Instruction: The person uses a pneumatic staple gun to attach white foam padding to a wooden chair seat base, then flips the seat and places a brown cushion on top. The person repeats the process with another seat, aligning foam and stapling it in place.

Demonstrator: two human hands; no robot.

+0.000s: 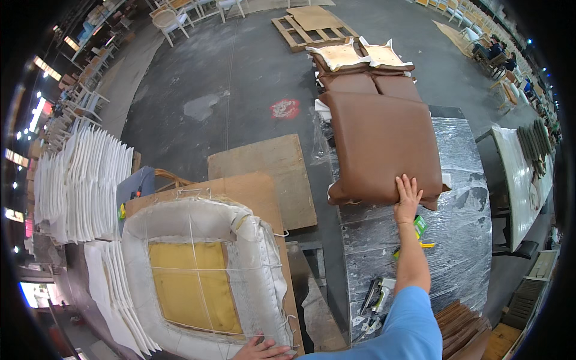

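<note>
Your left hand (262,349) rests flat, fingers spread, on the near rim of the white padded seat frame (198,210), gripping nothing. Right hand (407,197) lies open, palm down, on the brown cushion (381,144) atop the wrapped table (468,180). More cushions behind look finished; frame w/ yellow centre's bare. Small green label (420,225) sits by your wrist.

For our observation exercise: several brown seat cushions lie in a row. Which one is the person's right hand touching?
The big brown cushion nearest the person, on the wrapped table; the right hand rests flat on its near edge. The others lie farther off, untouched.
</note>
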